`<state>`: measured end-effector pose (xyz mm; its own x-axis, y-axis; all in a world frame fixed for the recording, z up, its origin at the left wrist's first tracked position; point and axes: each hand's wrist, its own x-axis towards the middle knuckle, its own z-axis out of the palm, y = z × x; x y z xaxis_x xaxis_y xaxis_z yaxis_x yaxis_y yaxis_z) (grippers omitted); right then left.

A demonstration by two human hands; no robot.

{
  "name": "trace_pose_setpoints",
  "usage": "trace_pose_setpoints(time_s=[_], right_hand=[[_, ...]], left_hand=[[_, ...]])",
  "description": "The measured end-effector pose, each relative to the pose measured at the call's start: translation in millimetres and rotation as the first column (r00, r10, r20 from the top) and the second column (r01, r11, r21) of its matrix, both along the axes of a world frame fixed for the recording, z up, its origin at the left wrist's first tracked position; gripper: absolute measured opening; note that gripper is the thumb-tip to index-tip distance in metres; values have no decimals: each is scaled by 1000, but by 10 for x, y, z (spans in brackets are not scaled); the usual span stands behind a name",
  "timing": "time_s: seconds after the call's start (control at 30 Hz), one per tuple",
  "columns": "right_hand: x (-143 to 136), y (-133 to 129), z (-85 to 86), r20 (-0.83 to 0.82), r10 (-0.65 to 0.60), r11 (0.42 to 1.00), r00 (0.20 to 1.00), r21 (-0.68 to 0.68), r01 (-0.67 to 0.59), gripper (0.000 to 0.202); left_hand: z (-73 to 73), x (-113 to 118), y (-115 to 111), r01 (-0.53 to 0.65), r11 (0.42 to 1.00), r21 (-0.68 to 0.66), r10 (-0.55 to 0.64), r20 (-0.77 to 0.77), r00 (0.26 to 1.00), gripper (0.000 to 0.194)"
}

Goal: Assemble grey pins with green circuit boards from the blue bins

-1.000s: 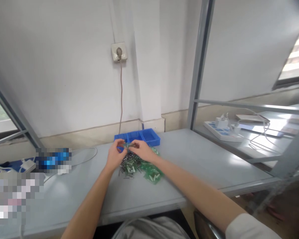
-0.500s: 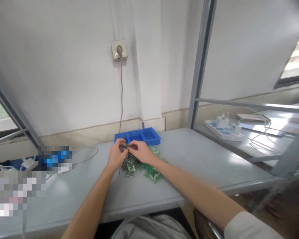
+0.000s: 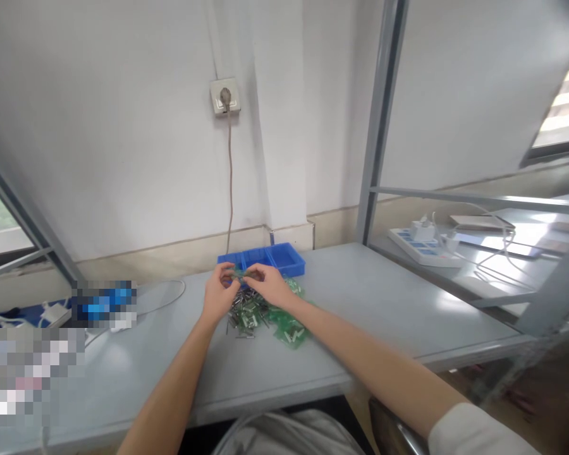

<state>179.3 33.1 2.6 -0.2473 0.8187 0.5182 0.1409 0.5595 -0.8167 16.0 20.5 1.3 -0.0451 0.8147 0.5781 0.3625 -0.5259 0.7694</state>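
Over a pile of small parts, my left hand (image 3: 217,297) and my right hand (image 3: 271,288) meet with pinched fingers. Between the fingertips is a small greenish piece (image 3: 238,275), gripped from both sides; its exact kind is too small to make out. Just below the hands lies the pile of thin silvery metal pieces (image 3: 246,313), some greenish bits among them. Green plastic bags (image 3: 289,335) with small pale pieces lie under and beside my right wrist. Behind my hands stands a blue divided tray (image 3: 291,270), its left compartments partly hidden by my fingers.
The grey table (image 3: 360,303) runs up to the wall, where a cable hangs from a socket (image 3: 225,98). A white power strip (image 3: 422,246) and cables lie on the right-hand table. A metal frame post (image 3: 382,120) rises between the tables. Blurred items lie at the left.
My fingers have shifted slightly around the small piece, and more of its green now shows between them. The pile, bags and tray have stayed where they were.
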Motion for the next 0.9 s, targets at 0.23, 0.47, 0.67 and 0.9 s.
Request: trace_pose_setpoints(time_s=[0.23, 0.47, 0.67, 0.9], right_hand=[[-12, -94, 39, 92, 12, 1000, 996, -17, -10, 20], [32, -48, 38, 100, 39, 998, 994, -59, -33, 17], [31, 8, 22, -31, 124, 984, 992, -125, -127, 14], [14, 53, 14, -177, 187, 953, 966, -207, -223, 20]], left_hand=[[-2, -1, -8, 27, 999, -23, -27, 11, 1000, 38], [21, -4, -4, 110, 993, -53, -107, 60, 992, 35], [80, 0, -48, 203, 972, -121, -188, 127, 974, 37], [107, 2, -59, 208, 968, -138, -183, 171, 968, 47]])
